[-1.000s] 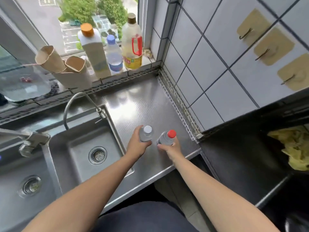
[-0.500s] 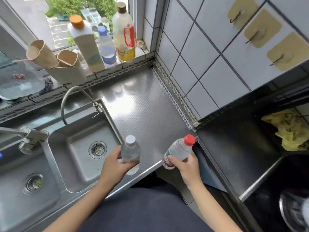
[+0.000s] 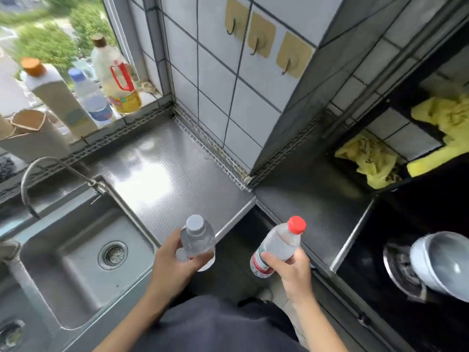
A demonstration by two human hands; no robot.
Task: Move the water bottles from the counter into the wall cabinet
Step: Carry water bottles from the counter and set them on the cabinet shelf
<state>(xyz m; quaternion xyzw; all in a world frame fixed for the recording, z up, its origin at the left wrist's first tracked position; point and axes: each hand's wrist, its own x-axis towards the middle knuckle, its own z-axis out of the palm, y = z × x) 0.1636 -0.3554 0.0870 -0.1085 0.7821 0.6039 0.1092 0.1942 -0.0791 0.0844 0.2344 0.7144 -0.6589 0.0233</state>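
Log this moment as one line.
left hand: holds white-cap bottle | right hand: holds red-cap bottle | both off counter | not yet stored

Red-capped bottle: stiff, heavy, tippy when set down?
The red-capped bottle looks like thin clear plastic, so probably squeezable in the right hand. Tall and narrow: likely tips easily. Round body would probably roll if laid flat.

2 small clear plastic water bottles, both capped, both lifted off the tabletop, at or just in front of its front edge. White-cap bottle: no label seen, approx. upright, cap toward camera, left grip wrapped round its lower half. Red-cap bottle: red/white label band near base, tilted w/ cap up & to the right, right grip round its lower body. Bottles side by side, apart, not touching.
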